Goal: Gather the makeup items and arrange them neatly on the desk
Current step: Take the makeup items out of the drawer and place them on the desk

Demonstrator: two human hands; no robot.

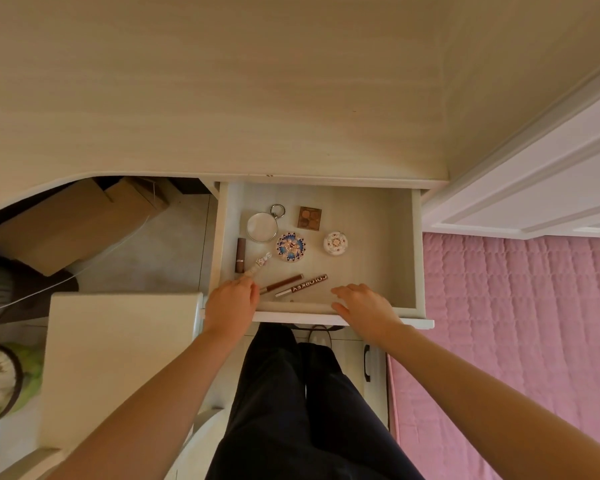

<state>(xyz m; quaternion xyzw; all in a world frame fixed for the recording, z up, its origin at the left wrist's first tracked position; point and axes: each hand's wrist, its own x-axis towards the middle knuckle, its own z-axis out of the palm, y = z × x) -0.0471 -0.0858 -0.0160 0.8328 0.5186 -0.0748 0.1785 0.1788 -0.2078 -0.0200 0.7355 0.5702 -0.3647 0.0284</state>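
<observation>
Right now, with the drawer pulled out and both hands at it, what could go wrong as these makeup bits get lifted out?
1. The left hand seems to pinch only the near end of the white patterned tube; so slight a grip could let it drop back into the drawer.
2. As it swings up, that tube might knock the brown lipstick or the blue patterned compact, which both lie close beside it.

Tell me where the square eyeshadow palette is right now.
Head view: the eyeshadow palette lies flat near the back of the open drawer, just right of the round mirror and behind the blue patterned compact.
</observation>
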